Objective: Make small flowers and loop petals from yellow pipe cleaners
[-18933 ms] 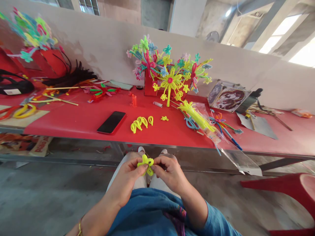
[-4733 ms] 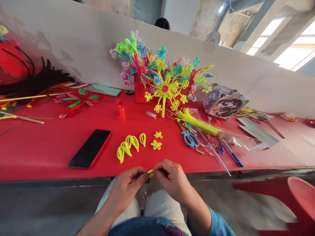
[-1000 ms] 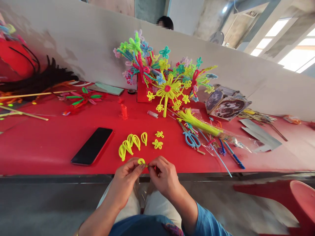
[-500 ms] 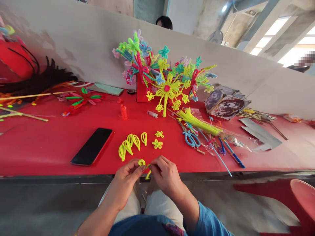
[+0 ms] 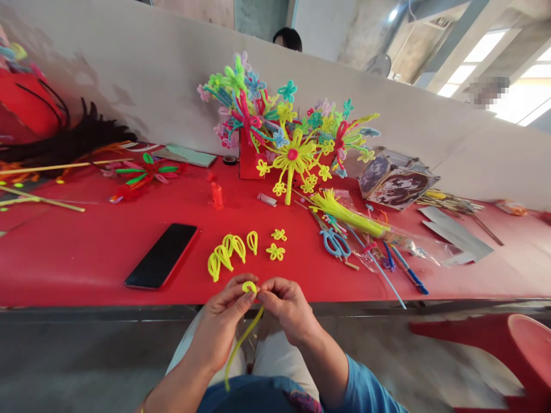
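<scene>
My left hand [image 5: 224, 312] and my right hand [image 5: 286, 304] meet at the near edge of the red table [image 5: 77, 252], both pinched on a yellow pipe cleaner [image 5: 241, 344]. Its top end is bent into a small loop between my fingertips; the long tail hangs down toward my lap. Just beyond my hands lie several yellow petal loops [image 5: 228, 252] and two small yellow flowers [image 5: 275, 244].
A black phone [image 5: 161, 255] lies to the left. A colourful pipe-cleaner bouquet [image 5: 284, 135] stands at the back in a red holder. Blue scissors [image 5: 336, 244], a bag of yellow stems [image 5: 348, 215] and a printed box [image 5: 396, 180] lie right. A red stool [image 5: 512, 350] stands lower right. A person's head shows behind the partition.
The pipe cleaner's tail has swung free and now hangs long below my hands; half a second ago only a short stub showed. My hands stayed in place at the table edge.
</scene>
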`<state>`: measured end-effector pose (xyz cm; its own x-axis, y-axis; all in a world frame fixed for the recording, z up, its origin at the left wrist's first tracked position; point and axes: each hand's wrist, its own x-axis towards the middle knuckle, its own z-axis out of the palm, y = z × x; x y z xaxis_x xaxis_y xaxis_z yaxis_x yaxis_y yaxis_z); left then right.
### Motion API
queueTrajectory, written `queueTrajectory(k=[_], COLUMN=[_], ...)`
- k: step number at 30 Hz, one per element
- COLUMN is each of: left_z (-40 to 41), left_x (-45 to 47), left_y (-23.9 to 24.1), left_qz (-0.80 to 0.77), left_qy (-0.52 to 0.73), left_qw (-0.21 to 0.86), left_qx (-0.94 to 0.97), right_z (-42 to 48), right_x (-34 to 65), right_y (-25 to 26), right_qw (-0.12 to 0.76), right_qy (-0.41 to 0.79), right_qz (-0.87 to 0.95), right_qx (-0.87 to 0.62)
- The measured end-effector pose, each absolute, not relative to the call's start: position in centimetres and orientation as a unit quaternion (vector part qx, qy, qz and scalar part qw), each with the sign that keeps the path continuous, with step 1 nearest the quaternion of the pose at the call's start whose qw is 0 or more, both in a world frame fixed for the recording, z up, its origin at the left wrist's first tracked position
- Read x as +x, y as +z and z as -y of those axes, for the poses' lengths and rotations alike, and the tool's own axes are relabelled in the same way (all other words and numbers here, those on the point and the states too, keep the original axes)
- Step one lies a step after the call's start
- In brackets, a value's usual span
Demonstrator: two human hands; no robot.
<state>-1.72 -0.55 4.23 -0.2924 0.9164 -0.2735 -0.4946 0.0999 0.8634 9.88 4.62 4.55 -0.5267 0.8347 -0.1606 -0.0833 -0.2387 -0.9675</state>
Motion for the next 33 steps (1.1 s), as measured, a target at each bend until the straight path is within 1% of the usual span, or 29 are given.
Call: queueTrajectory(k=[3,5,9,14,17,19,21,26,28,30,33], left_z=[0.6,0.6,0.5,0.4,0.4,0.5,0.5,0.8,0.8,0.9,0.8], left_x=[-1.6,-1.8,-2.9,-4.4,-4.5,-4.5,-4.5,-4.8,-4.9,-5.1,-5.3], left_y=[4.3,4.4,4.9,6.3,6.8,6.9,6.9,7.2,7.4,7.5,7.4], left_qz=[-0.501,-0.52,-0.561,-0.568,-0.577,-0.577,-0.566,-0.524,-0.514,-0.506,-0.504], left_qy=[0.638,0.627,0.547,0.429,0.41,0.406,0.405,0.423,0.421,0.399,0.358], left_qw=[0.534,0.519,0.513,0.539,0.512,0.482,0.452,0.378,0.342,0.303,0.235], left_qx=[0.239,0.259,0.35,0.45,0.487,0.52,0.558,0.635,0.665,0.702,0.75], right_z=[-4.5,-4.5,-4.6,-4.7,-4.8,-5.1,-5.4,-6.4,-6.6,-6.7,-6.5], right_x=[9.7,9.7,10.3,11.3,11.7,11.9,12.1,12.5,12.5,12.5,12.1], right_y=[4.6,4.9,5.6,6.2,6.7,7.3,7.8,8.3,8.2,8.2,8.4], right_qw=[0.341,0.342,0.33,0.293,0.257,0.233,0.213,0.128,0.104,0.1,0.125], right_qy=[0.703,0.668,0.506,0.286,0.209,0.206,0.245,0.44,0.496,0.509,0.446], right_qz=[0.509,0.545,0.693,0.85,0.894,0.906,0.907,0.852,0.82,0.809,0.837], right_qx=[-0.361,-0.373,-0.393,-0.331,-0.3,-0.287,-0.27,-0.252,-0.267,-0.278,-0.293])
